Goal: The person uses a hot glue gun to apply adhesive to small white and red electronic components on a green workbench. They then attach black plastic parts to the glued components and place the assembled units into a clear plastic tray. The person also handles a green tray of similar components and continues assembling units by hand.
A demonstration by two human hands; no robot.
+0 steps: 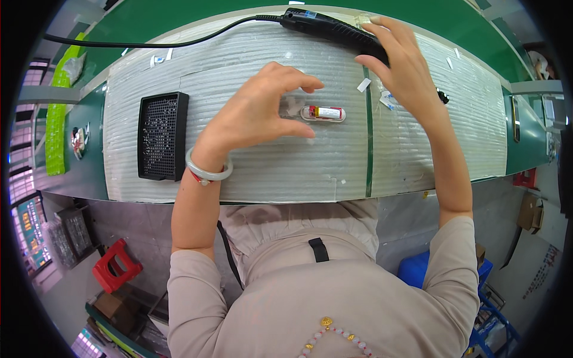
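Observation:
A small oval clear-and-white casing lies on the mat, with a red-and-white labelled cell inside it. My left hand hovers just left of the casing, thumb and fingers spread apart with nothing visibly held. At the far side lies a black corded electric screwdriver. My right hand is at its right end, fingers beyond it and thumb on the near side, spread wide. Whether the right fingers touch the tool is hard to tell.
Left on the ribbed pale mat sits a black gridded tray holding tiny metal pieces. The tool's cable runs off to the left. Paper scraps and a small black part lie at the right. A red stool stands below left.

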